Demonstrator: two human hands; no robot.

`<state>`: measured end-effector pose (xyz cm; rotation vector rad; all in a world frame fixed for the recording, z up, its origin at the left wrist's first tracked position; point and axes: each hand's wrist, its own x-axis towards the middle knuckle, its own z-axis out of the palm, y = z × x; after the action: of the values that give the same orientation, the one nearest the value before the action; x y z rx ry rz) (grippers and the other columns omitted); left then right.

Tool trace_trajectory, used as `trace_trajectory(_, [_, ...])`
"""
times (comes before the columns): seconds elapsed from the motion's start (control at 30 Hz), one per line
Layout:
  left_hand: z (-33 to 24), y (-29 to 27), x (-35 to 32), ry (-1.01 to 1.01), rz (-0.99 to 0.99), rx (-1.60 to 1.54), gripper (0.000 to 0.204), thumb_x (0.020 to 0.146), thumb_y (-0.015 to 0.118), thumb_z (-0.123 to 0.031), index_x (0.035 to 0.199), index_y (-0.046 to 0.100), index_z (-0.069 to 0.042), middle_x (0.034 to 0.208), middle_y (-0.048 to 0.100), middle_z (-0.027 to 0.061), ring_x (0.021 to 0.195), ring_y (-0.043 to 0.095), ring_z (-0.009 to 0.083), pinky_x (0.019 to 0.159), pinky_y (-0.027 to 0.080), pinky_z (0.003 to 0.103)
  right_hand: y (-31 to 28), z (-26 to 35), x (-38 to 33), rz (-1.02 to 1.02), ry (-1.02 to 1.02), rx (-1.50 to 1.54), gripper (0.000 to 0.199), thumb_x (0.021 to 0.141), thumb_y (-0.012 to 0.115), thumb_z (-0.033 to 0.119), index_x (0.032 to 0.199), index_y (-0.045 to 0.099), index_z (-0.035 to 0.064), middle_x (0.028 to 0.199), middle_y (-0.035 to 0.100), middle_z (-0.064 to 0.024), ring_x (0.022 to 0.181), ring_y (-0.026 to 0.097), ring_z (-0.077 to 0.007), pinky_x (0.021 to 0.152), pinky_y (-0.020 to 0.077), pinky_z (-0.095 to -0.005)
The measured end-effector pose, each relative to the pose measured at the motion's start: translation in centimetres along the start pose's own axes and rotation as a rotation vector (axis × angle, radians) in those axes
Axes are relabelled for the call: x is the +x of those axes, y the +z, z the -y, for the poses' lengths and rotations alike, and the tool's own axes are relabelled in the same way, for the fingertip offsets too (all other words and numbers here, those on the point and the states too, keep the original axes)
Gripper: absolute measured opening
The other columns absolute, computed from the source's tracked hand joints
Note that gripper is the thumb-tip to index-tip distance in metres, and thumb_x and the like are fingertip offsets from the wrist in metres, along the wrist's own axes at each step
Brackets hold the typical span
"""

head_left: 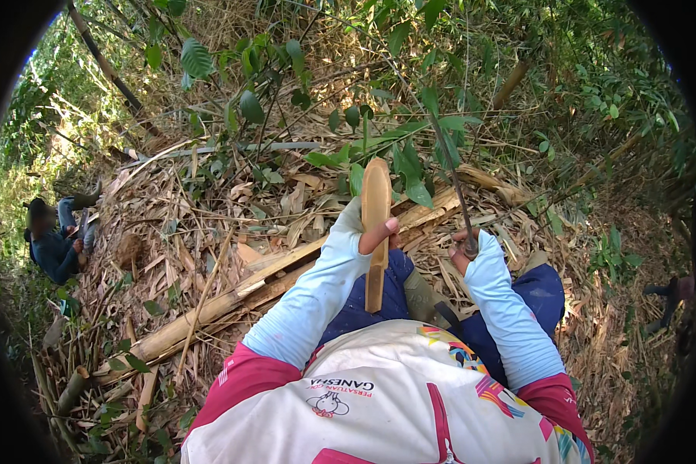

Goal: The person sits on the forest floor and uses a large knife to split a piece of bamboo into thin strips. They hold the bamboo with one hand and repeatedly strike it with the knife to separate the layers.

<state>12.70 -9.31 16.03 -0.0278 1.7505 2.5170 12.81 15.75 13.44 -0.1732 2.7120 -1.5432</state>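
**Both hands at work on a bamboo strip in a thicket**

Left hand (379,232), in a pale blue sleeve, is closed around a flat bamboo strip (376,232) and holds it upright in front of the body; a thumb or finger shows across its face. The strip's rounded top rises above the hand and its lower end points down towards the person's lap. Right hand (465,249), just to the right of the strip and a little apart from it, is clenched around the handle of a long thin blade (448,174), which slants up and away to the left, towards the leaves above the strip.

Judging from the head view, good work here would mean keeping the left grip firm and clear of the blade's edge, and keeping the cutting line away from the fingers and knees.

Beyond the strip, a long split bamboo pole (232,298) lies across the ground, running down to the left over dry bamboo litter (185,224). Green leafy shoots (363,131) stand behind the strip's top. Far to the left of the strip, another person (54,240) in dark clothes sits on the slope. The wearer's white and pink shirt (379,410) fills the lower frame.
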Motion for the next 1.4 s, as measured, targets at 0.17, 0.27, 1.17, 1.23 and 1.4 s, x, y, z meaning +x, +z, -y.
trace_trajectory(0.17, [-0.1, 0.4, 0.4, -0.039, -0.020, 0.032, 0.052, 0.081, 0.072, -0.022, 0.120, 0.045, 0.001, 0.078, 0.059, 0.0088, 0.068, 0.060, 0.0186, 0.061, 0.052, 0.034, -0.2, 0.5, -0.1, 0.016, 0.011, 0.013, 0.024, 0.077, 0.073, 0.010, 0.096, 0.061, 0.0041, 0.068, 0.055, 0.0019, 0.061, 0.049, -0.0064, 0.057, 0.0410, -0.0226])
trace_trajectory(0.27, [-1.3, 0.5, 0.2, -0.044, -0.011, 0.064, 0.050, 0.082, 0.071, -0.021, 0.120, 0.047, -0.001, 0.079, 0.060, 0.0091, 0.070, 0.062, 0.0192, 0.061, 0.052, 0.034, -1.0, 3.2, -0.2, 0.035, -0.015, -0.136, 0.026, 0.074, 0.075, 0.009, 0.096, 0.062, 0.0031, 0.072, 0.060, -0.0027, 0.065, 0.055, -0.0093, 0.059, 0.0436, -0.0234])
trace_trajectory(1.17, [-4.9, 1.8, -4.2, 0.143, 0.303, 0.298, 0.086, 0.062, 0.089, -0.024, 0.128, 0.039, -0.002, 0.117, 0.056, 0.0081, 0.107, 0.055, 0.0168, 0.092, 0.045, 0.031, -1.7, 13.6, 1.1, 0.325, -0.503, -0.880, 0.037, 0.058, 0.073, 0.024, 0.093, 0.066, 0.0150, 0.068, 0.062, -0.0059, 0.070, 0.062, -0.0282, 0.073, 0.0394, -0.0461])
trace_trajectory(1.23, [-4.1, 1.3, -4.2, 0.130, 0.340, 0.333, 0.095, 0.063, 0.088, -0.021, 0.137, 0.031, -0.001, 0.126, 0.053, 0.0099, 0.115, 0.053, 0.0178, 0.098, 0.043, 0.032, -1.2, 12.6, 1.2, 0.301, -0.538, -0.859, 0.035, 0.059, 0.071, 0.023, 0.093, 0.066, 0.0150, 0.066, 0.061, -0.0063, 0.069, 0.062, -0.0286, 0.073, 0.0392, -0.0461])
trace_trajectory(1.4, [-2.7, 1.0, -4.7, 0.180, 0.291, 0.486, 0.093, 0.061, 0.090, -0.022, 0.133, 0.035, -0.001, 0.120, 0.055, 0.0077, 0.109, 0.053, 0.0148, 0.094, 0.043, 0.029, -0.2, 11.1, 1.2, 0.277, -0.540, -0.891, 0.028, 0.064, 0.065, 0.021, 0.092, 0.066, 0.0152, 0.065, 0.060, -0.0069, 0.066, 0.061, -0.0288, 0.072, 0.0391, -0.0459])
